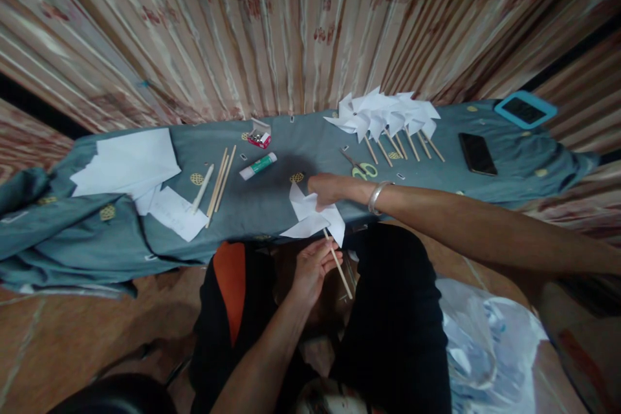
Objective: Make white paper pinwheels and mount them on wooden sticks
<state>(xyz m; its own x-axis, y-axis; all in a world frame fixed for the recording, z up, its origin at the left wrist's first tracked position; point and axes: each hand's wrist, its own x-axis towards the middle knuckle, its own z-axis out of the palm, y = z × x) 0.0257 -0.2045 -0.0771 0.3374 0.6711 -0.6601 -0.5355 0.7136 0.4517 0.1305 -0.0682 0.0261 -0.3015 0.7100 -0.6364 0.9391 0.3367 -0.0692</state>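
A white paper pinwheel (310, 217) on a wooden stick (339, 268) lies at the near edge of the blue-grey cloth (272, 200). My right hand (326, 190), with a silver bangle on its wrist, presses closed fingers onto the pinwheel's centre. My left hand (313, 265) is below the table edge, its fingers pinched on the stick. Several finished pinwheels (383, 115) with sticks lie at the back right.
A glue stick (258, 166), a small red box (259, 138), loose wooden sticks (219, 184), white paper sheets (130, 165), green-handled scissors (363, 170), a black phone (478, 153) and a blue-framed tablet (524, 108) lie on the cloth. Curtain behind. A plastic bag (485, 343) lies on the floor.
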